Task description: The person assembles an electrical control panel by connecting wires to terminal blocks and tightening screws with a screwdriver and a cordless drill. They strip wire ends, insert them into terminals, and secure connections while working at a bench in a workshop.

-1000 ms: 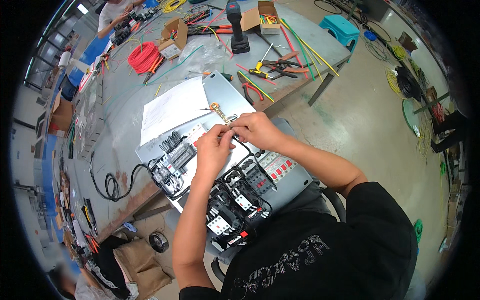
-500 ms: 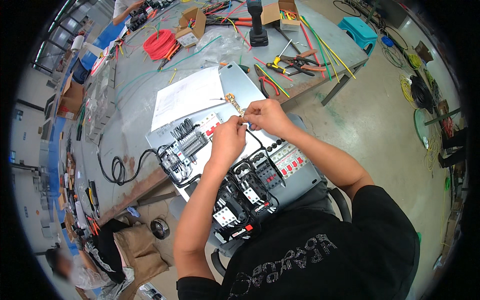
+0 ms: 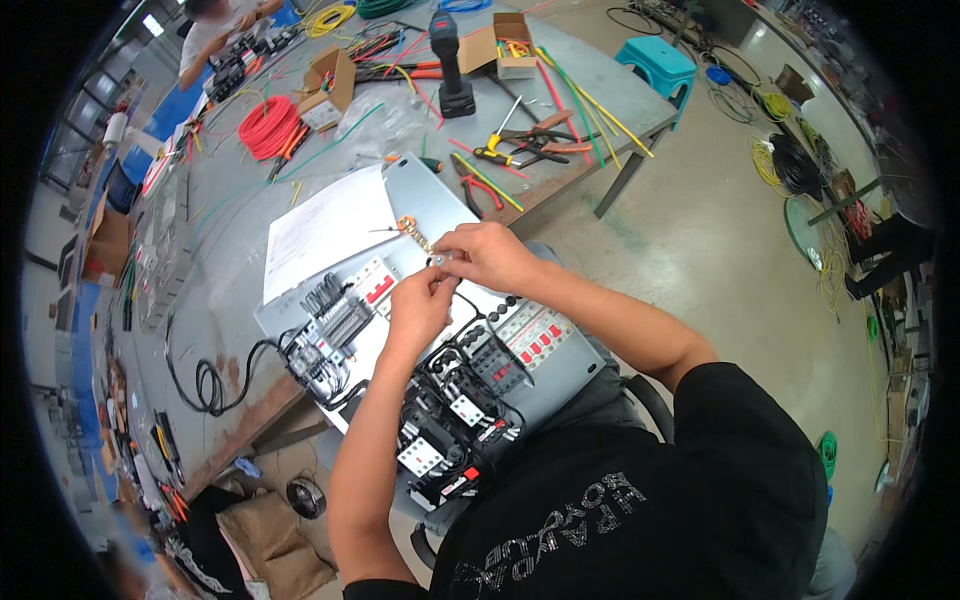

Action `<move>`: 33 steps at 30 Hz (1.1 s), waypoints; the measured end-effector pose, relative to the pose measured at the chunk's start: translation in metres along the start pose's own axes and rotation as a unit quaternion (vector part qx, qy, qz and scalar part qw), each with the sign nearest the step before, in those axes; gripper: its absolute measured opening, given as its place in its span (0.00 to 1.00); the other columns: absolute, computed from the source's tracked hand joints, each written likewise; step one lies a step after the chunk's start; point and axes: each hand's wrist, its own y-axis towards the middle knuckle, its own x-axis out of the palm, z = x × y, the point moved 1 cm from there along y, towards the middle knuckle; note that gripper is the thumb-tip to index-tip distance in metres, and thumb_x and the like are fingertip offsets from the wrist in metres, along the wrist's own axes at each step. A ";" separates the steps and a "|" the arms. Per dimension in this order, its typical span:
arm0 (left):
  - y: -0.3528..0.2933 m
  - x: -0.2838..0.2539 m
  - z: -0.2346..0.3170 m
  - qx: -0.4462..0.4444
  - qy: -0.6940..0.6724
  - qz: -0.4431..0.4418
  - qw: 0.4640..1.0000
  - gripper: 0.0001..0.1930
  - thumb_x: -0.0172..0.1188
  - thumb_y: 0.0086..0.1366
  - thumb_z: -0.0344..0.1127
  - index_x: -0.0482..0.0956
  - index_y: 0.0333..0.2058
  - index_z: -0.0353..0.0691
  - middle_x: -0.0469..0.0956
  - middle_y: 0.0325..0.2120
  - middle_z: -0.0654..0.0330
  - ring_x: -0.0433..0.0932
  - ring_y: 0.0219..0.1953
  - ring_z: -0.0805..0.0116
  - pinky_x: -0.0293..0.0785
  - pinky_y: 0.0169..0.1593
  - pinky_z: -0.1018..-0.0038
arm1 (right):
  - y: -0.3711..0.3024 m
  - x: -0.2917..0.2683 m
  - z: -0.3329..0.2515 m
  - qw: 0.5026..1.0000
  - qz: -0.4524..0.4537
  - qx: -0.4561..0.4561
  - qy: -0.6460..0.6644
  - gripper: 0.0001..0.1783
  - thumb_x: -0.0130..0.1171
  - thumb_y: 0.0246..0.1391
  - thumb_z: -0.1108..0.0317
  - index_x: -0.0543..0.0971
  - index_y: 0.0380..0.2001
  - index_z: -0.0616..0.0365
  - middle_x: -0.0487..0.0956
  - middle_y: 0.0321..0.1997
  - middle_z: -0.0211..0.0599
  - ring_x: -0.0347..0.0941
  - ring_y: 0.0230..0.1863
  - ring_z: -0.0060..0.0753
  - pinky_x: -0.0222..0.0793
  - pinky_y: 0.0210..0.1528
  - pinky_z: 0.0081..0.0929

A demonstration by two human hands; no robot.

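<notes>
A grey metal mounting plate (image 3: 432, 186) lies tilted before me, one end over the table and the other toward my lap. Above its middle my right hand (image 3: 490, 258) pinches something small at the near end of a brass terminal strip (image 3: 415, 234). Fingertips of my left hand (image 3: 420, 312) are closed too, just below and almost touching the right ones. What either hand grips is hidden by the fingers. A black wire (image 3: 474, 304) runs over the plate toward them. Around my hands sit red-switched breakers (image 3: 540, 346), a terminal block row (image 3: 340, 322) and black contactors (image 3: 465, 410).
Printed paper (image 3: 330, 232) covers the plate's far left. On the table (image 3: 225, 330) lie a red wire coil (image 3: 268, 128), pliers (image 3: 474, 190), a cordless driver (image 3: 452, 70) and cardboard boxes (image 3: 326, 86). A teal stool (image 3: 655, 66) stands beyond; another person (image 3: 215, 40) works far left.
The whole scene has shifted left and somewhat down in the picture as my head turned. Both hands stay together by the brass strip, fingers still pinched.
</notes>
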 end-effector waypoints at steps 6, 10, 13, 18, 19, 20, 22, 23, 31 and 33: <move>-0.003 0.002 0.006 0.004 -0.005 0.018 1.000 0.11 0.65 0.72 0.36 0.85 0.39 0.31 0.79 0.17 0.59 0.79 0.17 0.72 0.75 0.26 0.71 | -0.002 -0.083 0.092 0.969 0.110 0.112 -0.189 0.11 0.67 0.54 0.60 0.90 0.37 0.51 0.86 0.36 0.44 0.84 0.41 0.52 0.80 0.45 0.46; -0.008 -0.003 -0.001 0.023 0.006 0.016 1.000 0.13 0.65 0.71 0.36 0.86 0.44 0.31 0.81 0.18 0.57 0.81 0.18 0.70 0.76 0.28 0.70 | -0.001 -0.091 0.111 0.973 0.078 0.150 -0.159 0.11 0.70 0.51 0.63 0.90 0.38 0.52 0.86 0.38 0.45 0.84 0.42 0.51 0.79 0.46 0.47; -0.010 -0.010 -0.002 0.059 0.036 -0.001 0.998 0.15 0.65 0.71 0.38 0.86 0.48 0.31 0.83 0.23 0.58 0.83 0.21 0.72 0.77 0.28 0.73 | 0.002 -0.083 0.124 0.972 0.069 0.115 -0.192 0.12 0.71 0.50 0.64 0.90 0.38 0.54 0.87 0.37 0.46 0.84 0.41 0.52 0.79 0.45 0.46; -0.020 -0.017 -0.005 0.054 0.046 -0.013 0.997 0.17 0.65 0.71 0.38 0.86 0.50 0.31 0.84 0.26 0.55 0.84 0.23 0.71 0.78 0.31 0.72 | 0.008 -0.088 0.121 0.971 0.020 0.108 -0.211 0.12 0.70 0.51 0.64 0.88 0.37 0.59 0.85 0.35 0.46 0.84 0.40 0.53 0.79 0.45 0.46; -0.021 -0.017 -0.008 0.061 0.044 -0.018 0.997 0.17 0.65 0.71 0.39 0.86 0.51 0.31 0.84 0.26 0.55 0.84 0.23 0.71 0.79 0.31 0.72 | 0.008 -0.087 0.118 0.971 0.020 0.105 -0.215 0.12 0.70 0.51 0.64 0.88 0.36 0.59 0.85 0.35 0.46 0.84 0.40 0.52 0.79 0.45 0.45; -0.025 -0.019 -0.004 0.067 0.068 -0.015 0.995 0.17 0.65 0.71 0.38 0.86 0.51 0.31 0.84 0.26 0.55 0.84 0.24 0.71 0.79 0.31 0.72 | 0.012 -0.086 0.101 0.980 0.002 0.137 -0.146 0.11 0.70 0.52 0.65 0.88 0.36 0.60 0.85 0.34 0.43 0.84 0.37 0.45 0.80 0.43 0.39; -0.027 -0.019 -0.006 0.052 0.044 -0.021 0.997 0.17 0.65 0.72 0.38 0.85 0.51 0.31 0.84 0.27 0.55 0.84 0.24 0.72 0.80 0.32 0.73 | 0.017 -0.067 0.064 0.996 -0.017 0.093 0.003 0.10 0.71 0.53 0.67 0.87 0.38 0.60 0.85 0.34 0.42 0.84 0.36 0.40 0.80 0.43 0.35; -0.027 -0.019 -0.005 0.049 0.045 -0.034 0.997 0.17 0.66 0.72 0.38 0.85 0.51 0.31 0.85 0.28 0.55 0.84 0.24 0.72 0.80 0.33 0.72 | 0.013 -0.054 0.048 0.994 -0.026 0.077 0.079 0.10 0.72 0.54 0.68 0.87 0.38 0.60 0.85 0.35 0.42 0.84 0.36 0.37 0.80 0.42 0.33; -0.042 -0.027 -0.016 0.063 0.048 -0.037 0.996 0.19 0.66 0.72 0.39 0.84 0.53 0.30 0.86 0.31 0.55 0.83 0.27 0.72 0.79 0.35 0.73 | 0.025 -0.010 -0.011 0.995 -0.104 0.000 0.005 0.09 0.72 0.55 0.70 0.86 0.38 0.62 0.85 0.36 0.44 0.84 0.35 0.40 0.80 0.42 0.34; -0.042 -0.025 -0.023 0.065 0.045 -0.034 0.996 0.19 0.66 0.72 0.39 0.84 0.52 0.30 0.86 0.30 0.55 0.83 0.27 0.72 0.79 0.34 0.73 | 0.025 -0.009 -0.013 0.994 -0.111 -0.011 -0.010 0.09 0.73 0.54 0.70 0.87 0.38 0.62 0.85 0.35 0.44 0.84 0.35 0.42 0.80 0.41 0.35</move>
